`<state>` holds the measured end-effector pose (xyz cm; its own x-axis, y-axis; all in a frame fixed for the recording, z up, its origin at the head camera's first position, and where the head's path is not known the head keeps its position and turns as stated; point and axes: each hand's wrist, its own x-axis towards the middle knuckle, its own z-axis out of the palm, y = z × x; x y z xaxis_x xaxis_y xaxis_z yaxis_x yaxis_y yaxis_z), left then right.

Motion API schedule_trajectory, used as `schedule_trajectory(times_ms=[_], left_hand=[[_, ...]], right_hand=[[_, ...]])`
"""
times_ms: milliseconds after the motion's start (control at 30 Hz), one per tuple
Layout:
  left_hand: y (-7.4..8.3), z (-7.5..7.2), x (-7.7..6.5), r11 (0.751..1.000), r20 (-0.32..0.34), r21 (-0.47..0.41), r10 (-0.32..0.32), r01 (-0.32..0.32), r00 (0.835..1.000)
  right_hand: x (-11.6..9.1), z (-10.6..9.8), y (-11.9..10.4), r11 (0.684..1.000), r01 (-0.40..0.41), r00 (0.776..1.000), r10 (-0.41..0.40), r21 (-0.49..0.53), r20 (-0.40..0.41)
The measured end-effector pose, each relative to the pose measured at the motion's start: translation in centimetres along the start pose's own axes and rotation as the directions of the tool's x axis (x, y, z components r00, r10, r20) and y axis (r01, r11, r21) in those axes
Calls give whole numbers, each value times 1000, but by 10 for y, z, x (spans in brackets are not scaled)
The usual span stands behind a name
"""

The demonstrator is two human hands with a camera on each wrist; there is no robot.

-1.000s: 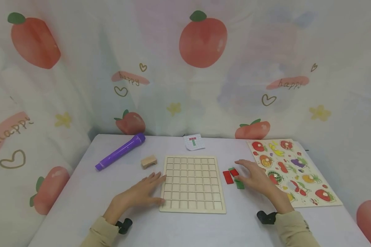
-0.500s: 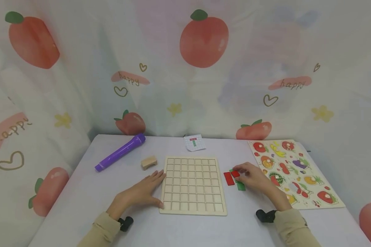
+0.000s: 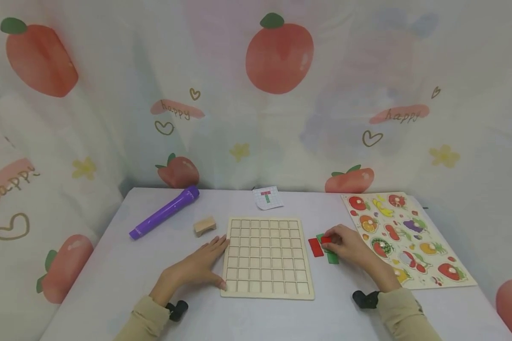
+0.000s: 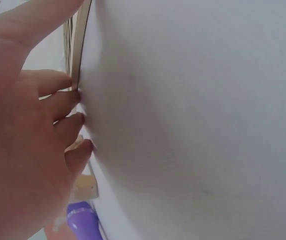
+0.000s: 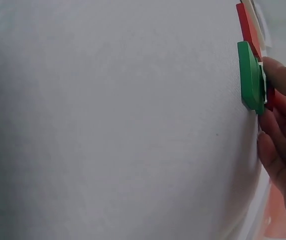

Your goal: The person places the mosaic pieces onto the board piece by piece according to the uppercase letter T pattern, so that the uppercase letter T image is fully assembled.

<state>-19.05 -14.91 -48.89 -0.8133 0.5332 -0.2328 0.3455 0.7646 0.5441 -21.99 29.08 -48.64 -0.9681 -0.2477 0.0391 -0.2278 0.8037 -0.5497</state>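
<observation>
A wooden grid board (image 3: 268, 258) lies flat in the middle of the table. Along its left edge rests my left hand (image 3: 196, 266), fingers extended and thumb spread; the left wrist view has the fingertips at the board's side (image 4: 80, 45). To the right of the board, my right hand (image 3: 353, 246) pinches a small red tile (image 3: 326, 240) between thumb and fingers, just over some green tiles (image 3: 333, 258). Another red tile (image 3: 316, 247) lies beside them, nearer the board. In the right wrist view a green tile (image 5: 248, 75) partly hides the pinched one.
A paper card (image 3: 268, 197) with a red and green T pattern lies behind the board. A purple microphone-shaped stick (image 3: 165, 212) and a small wooden arch block (image 3: 205, 226) are at the left. A fruit puzzle board (image 3: 409, 241) covers the right side.
My right thumb and fingers have closed from a spread pose onto the red tile, which has shifted slightly right. My left hand has stayed at the board's edge.
</observation>
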Motion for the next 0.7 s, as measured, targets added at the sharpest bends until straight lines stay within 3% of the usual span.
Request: schedule_trajectory(times_ms=[233, 700], left_hand=[[7, -4, 2, 998, 3, -49, -32, 32, 999], [12, -6, 5, 995, -3, -95, -27, 26, 1000]], right_hand=[[3, -1, 0, 1000, -12, 1000, 12, 1, -2], [16, 6, -19, 994, 112, 993, -112, -9, -24]])
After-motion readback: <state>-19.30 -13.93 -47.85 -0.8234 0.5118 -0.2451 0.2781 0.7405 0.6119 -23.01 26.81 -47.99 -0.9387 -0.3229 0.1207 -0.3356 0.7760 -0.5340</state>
